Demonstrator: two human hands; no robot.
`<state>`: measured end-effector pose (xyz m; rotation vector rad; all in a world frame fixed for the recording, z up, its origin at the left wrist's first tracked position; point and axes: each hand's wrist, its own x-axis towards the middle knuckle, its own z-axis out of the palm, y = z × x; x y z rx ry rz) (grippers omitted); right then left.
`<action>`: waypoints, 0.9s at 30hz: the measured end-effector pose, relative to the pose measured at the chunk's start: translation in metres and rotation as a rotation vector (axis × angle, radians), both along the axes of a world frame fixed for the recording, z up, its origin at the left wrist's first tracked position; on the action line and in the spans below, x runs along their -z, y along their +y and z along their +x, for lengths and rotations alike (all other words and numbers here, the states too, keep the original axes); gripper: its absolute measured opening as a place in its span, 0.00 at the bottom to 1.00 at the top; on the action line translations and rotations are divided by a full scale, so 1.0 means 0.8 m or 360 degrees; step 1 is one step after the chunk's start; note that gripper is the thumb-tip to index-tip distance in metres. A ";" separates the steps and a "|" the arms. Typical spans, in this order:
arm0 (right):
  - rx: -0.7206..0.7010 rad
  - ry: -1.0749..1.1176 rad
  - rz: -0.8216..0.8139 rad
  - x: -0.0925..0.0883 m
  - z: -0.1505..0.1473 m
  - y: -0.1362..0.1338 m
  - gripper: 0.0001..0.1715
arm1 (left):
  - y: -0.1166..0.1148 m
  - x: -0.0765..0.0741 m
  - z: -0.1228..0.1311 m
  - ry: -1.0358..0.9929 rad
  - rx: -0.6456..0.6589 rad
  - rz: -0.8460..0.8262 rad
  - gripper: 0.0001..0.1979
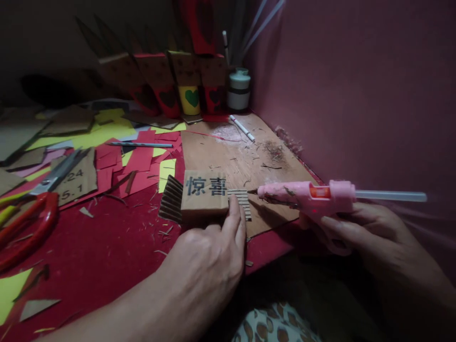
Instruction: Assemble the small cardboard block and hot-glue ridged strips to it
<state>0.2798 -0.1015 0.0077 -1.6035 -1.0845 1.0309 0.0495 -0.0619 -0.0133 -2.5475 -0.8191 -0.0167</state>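
A small cardboard box [204,192] with printed black characters sits at the front of the brown board. Dark corrugated strips [171,199] fan out on its left side, and a paler corrugated piece [243,202] shows on its right. My left hand [213,251] is closed against the box's near right side, fingers extended along it onto the pale piece; its thumb is hidden. In my right hand [366,232] is a pink hot glue gun [306,194], gripped by the handle, with a clear glue stick [390,195] protruding behind. Its nozzle points left, close to the pale corrugated piece.
Red-handled scissors [46,204] lie open at left among red and yellow paper scraps [142,152]. Several cardboard figures [188,90] stand at the back beside a pale jar [239,90]. A white pen [242,128] lies on the brown board [213,147]. A wall [349,95] rises at right.
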 end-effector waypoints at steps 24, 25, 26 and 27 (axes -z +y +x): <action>-0.0056 0.0121 -0.0195 -0.004 -0.003 0.006 0.09 | -0.001 -0.003 0.001 0.0176 -0.0058 -0.0035 0.33; -0.0062 0.0147 -0.0201 -0.004 -0.004 0.006 0.09 | -0.001 -0.003 0.001 0.0182 -0.0051 -0.0031 0.33; -0.0065 0.0166 -0.0208 -0.005 -0.005 0.006 0.09 | -0.001 -0.003 0.001 0.0186 -0.0048 -0.0024 0.33; -0.0067 0.0176 -0.0215 -0.005 -0.005 0.006 0.09 | -0.001 -0.003 0.001 0.0189 -0.0049 -0.0022 0.34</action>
